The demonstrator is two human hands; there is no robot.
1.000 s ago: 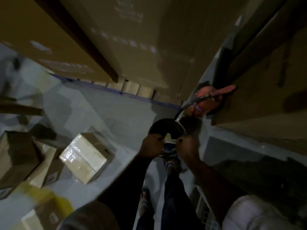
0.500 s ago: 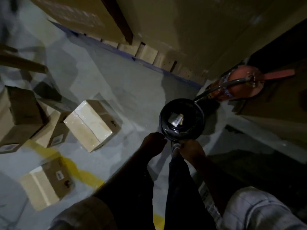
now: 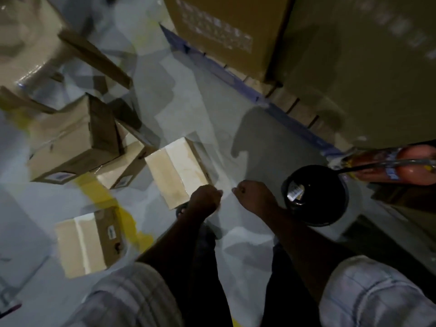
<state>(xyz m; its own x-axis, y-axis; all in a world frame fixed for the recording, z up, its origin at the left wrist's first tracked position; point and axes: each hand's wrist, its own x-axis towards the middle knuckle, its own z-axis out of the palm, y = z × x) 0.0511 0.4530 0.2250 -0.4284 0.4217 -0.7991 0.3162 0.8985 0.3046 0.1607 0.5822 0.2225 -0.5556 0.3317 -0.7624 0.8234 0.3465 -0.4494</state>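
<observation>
The black tub point(image 3: 316, 194) stands on the grey floor point(image 3: 212, 109) right of centre in the frame, lid up, with a small pale label point(image 3: 295, 191) on the lid's left side. Neither of your hands touches it. Your right hand point(image 3: 253, 197) is just to its left in the picture, fingers curled into a fist with the knuckles towards the centre; nothing shows inside the grip. Your left hand point(image 3: 205, 199) is close beside it at the centre of the frame, clenched the same way and just as empty as far as the dim light shows. A narrow gap of floor lies between the two fists.

Just above and left of your left hand lies a taped carton point(image 3: 177, 171). Further left are three more cartons point(image 3: 73, 142), with a yellow floor line point(image 3: 99, 192) running among them. At the right edge a red fire extinguisher point(image 3: 401, 165) lies near the tub, its hose point(image 3: 377, 164) reaching towards the tub's rim. Tall stacked boxes point(image 3: 226, 31) fill the upper right.
</observation>
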